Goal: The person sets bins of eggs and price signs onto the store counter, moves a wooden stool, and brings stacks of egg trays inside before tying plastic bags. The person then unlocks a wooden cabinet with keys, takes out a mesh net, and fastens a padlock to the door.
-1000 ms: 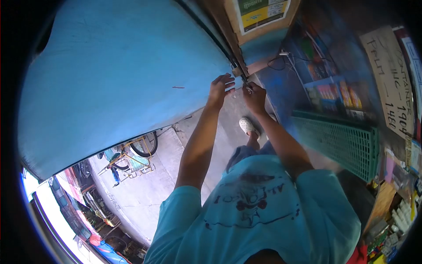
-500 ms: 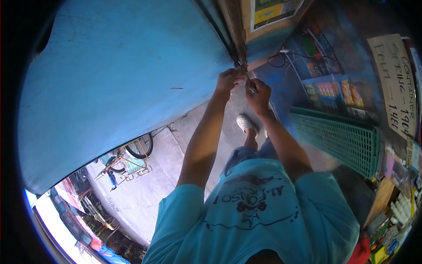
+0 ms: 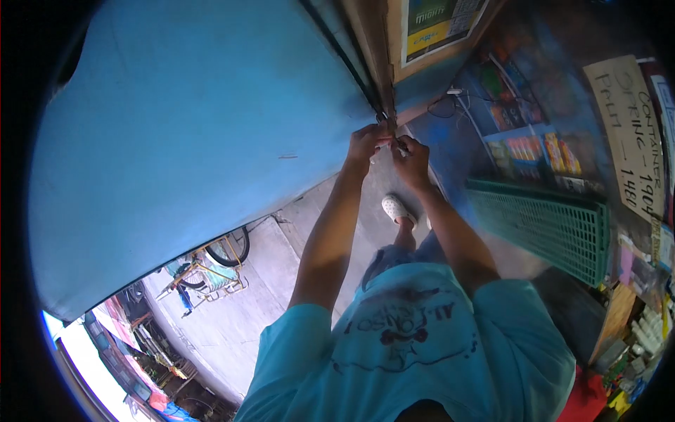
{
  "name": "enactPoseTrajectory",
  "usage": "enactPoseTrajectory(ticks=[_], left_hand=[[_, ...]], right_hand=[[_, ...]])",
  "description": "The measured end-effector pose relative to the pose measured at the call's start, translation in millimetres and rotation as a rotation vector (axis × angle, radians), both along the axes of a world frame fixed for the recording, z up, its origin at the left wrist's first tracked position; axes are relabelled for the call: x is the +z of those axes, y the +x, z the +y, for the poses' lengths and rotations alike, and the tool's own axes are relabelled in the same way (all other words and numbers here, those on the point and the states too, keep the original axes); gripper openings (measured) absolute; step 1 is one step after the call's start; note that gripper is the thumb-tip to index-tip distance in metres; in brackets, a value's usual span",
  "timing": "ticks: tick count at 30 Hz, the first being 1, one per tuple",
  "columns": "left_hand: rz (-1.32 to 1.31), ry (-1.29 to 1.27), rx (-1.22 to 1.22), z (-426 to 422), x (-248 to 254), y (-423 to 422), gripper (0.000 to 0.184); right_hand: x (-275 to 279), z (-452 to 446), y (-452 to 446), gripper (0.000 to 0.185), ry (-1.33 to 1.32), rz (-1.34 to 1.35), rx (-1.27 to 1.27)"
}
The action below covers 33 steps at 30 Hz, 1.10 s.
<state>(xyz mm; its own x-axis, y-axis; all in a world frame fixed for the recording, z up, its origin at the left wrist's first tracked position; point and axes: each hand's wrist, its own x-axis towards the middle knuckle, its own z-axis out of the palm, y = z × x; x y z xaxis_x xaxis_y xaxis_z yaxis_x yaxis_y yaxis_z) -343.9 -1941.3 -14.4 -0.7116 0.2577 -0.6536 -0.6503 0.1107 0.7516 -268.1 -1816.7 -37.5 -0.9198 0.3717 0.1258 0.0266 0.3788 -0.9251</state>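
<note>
My left hand (image 3: 366, 143) is closed at the edge of the blue panel (image 3: 211, 126), its fingertips around a small padlock that they mostly hide. Close beside it, my right hand (image 3: 412, 158) is closed on a small bunch of keys (image 3: 402, 147). Both hands meet just below the lower end of a brown wooden post (image 3: 378, 56). What exactly the left fingertips pinch is hard to make out.
Green plastic crates (image 3: 541, 221) stand at the right, below shelves of packets (image 3: 541, 151). A handwritten cardboard sign (image 3: 622, 133) hangs at far right. Beyond the panel a bicycle (image 3: 211, 267) is on the concrete floor (image 3: 264, 281).
My left hand went from open fingers beside the padlock to closed at it, close to my right hand. The right hand keeps hold of the keys. The view has shifted slightly.
</note>
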Motion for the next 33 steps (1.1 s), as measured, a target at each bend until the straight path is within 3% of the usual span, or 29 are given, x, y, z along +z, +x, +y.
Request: enactPoseTrajectory(ticks=[4,7,10,13,16,19,22,25,28,33], left_hand=[[0.008,0.028,0.042,0.5,3.3,3.2,0.033],[0.001,0.095,0.072,0.0,-2.8,4.8,0.03],[-0.086,0.316,0.037,-2.2,-8.6,4.1,0.025],[-0.098,0.319,-0.007,-1.6,-4.6,6.4,0.024],[-0.064,0.238,-0.064,-0.3,7.3,6.3,0.023],[-0.043,0.203,-0.029,3.3,1.0,8.0,0.024],[-0.059,0.205,0.122,11.5,-6.2,13.2,0.023],[-0.052,0.211,0.064,7.4,-9.6,14.1,0.035],[-0.046,0.156,0.069,12.6,2.2,16.2,0.04],[-0.072,0.204,0.007,13.5,2.2,42.8,0.044]], right_hand=[[-9.0,-2.0,-13.0,0.012,0.018,0.094,-0.011],[-8.2,-1.0,-11.5,0.011,-0.292,-0.1,0.062],[-11.4,4.7,-15.6,0.012,-1.377,-0.293,0.135],[-22.0,3.1,-5.1,0.013,-1.851,-0.235,0.159],[-30.6,-2.6,-2.0,0.016,-1.892,-0.18,0.219],[-16.8,-0.3,2.7,0.015,-0.785,-0.212,0.125],[-7.3,8.0,3.8,0.012,0.1,0.104,0.012],[-7.5,9.3,10.2,0.017,-0.021,-0.033,0.035],[-8.9,19.9,44.7,0.02,-0.715,-0.461,0.16],[7.9,46.9,106.6,0.024,-0.493,-0.562,0.126]])
